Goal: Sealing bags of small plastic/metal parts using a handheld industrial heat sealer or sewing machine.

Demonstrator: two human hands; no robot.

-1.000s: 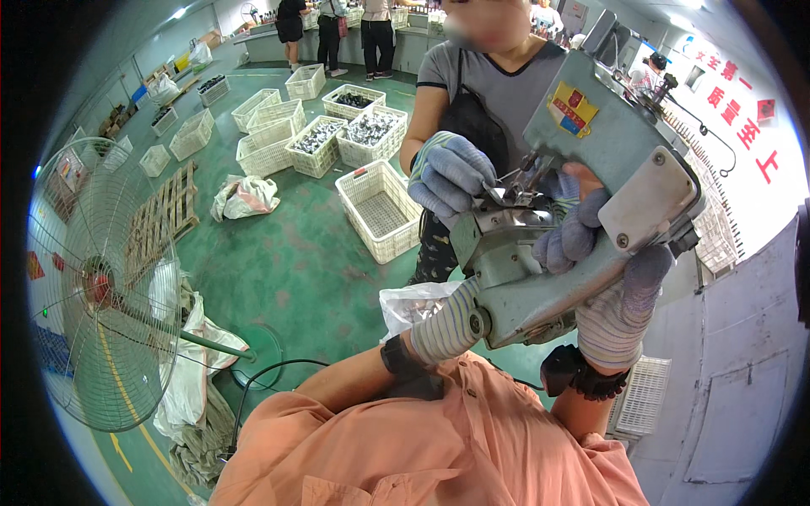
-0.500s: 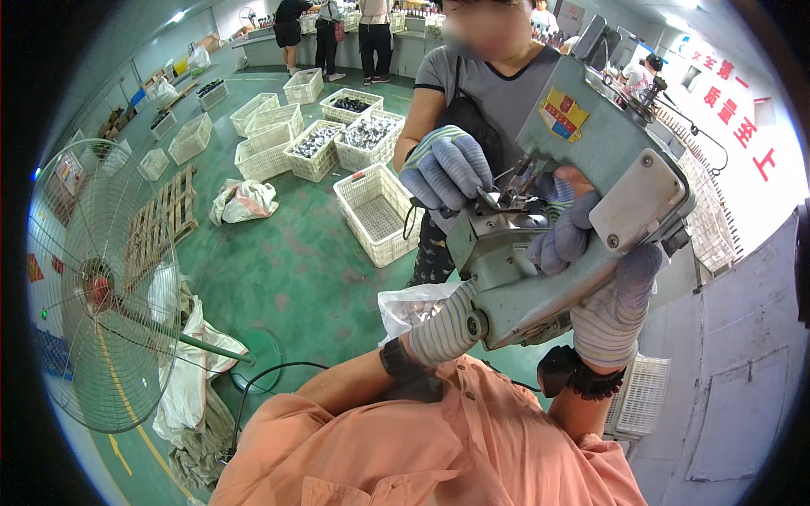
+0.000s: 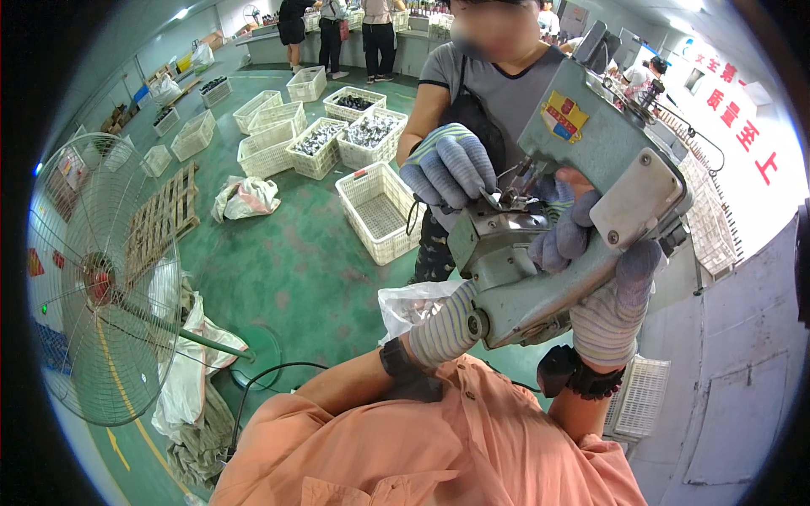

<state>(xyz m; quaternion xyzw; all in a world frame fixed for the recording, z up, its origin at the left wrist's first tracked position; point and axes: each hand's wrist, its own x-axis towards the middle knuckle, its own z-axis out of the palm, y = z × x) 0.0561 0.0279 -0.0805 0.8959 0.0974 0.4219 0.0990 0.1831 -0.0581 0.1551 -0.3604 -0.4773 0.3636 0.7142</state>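
A grey-green industrial sewing machine (image 3: 540, 291) stands tilted in front of me. My left hand (image 3: 443, 329), in a striped knit glove, grips its lower near end, with the fingers hidden behind the body. My right hand (image 3: 612, 316), gloved alike, is closed round the arm's right side, thumb up beside the pale cover plate (image 3: 634, 211). Facing me, a co-worker in a grey shirt (image 3: 506, 76) has a gloved hand (image 3: 451, 164) at the needle area (image 3: 519, 198). The co-worker's other gloved hand (image 3: 567, 228) reaches round under the machine's arm.
A large wire-cage fan (image 3: 105, 282) stands at left, with white sacks (image 3: 190, 371) and a wooden pallet (image 3: 160, 215) near it. Several white plastic crates (image 3: 371, 211) spread over the green floor, some filled with small parts. A bag (image 3: 413, 308) lies below the machine. A grey wall (image 3: 751, 363) runs at right.
Very little differs. The view has shifted slightly, and the co-worker's fingers at the needle area have moved a touch. My hands keep the same hold on the machine.
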